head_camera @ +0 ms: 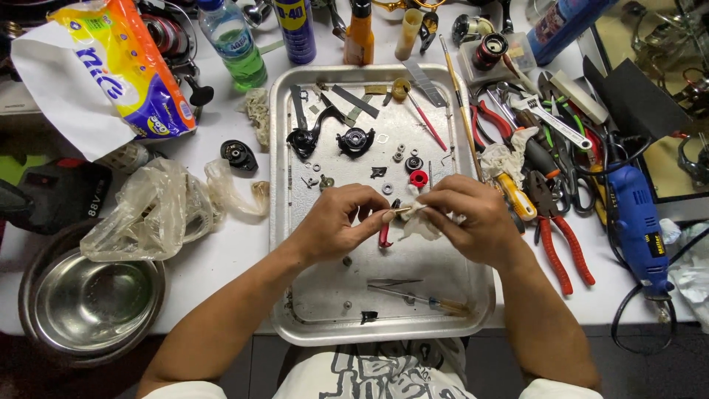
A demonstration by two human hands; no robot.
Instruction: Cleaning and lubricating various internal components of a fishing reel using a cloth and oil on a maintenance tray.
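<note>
Over the middle of a metal tray (284,222), my left hand (336,222) pinches a small brass-coloured part (401,211) at its fingertips. My right hand (473,218) presses a crumpled piece of white tissue (419,226) against that part. A small red-handled piece (385,236) lies just below the fingers. Farther back on the tray lie two black reel parts (356,140), a red ring (419,178), and several small washers and screws. Tweezers and a thin screwdriver (413,298) lie near the tray's front edge.
Pliers (557,236), a wrench (550,118) and a blue rotary tool (639,225) crowd the right side. Bottles and a spray can (295,29) stand at the back. A tissue pack (125,66), a crumpled plastic bag (148,214) and a steel bowl (92,303) sit left.
</note>
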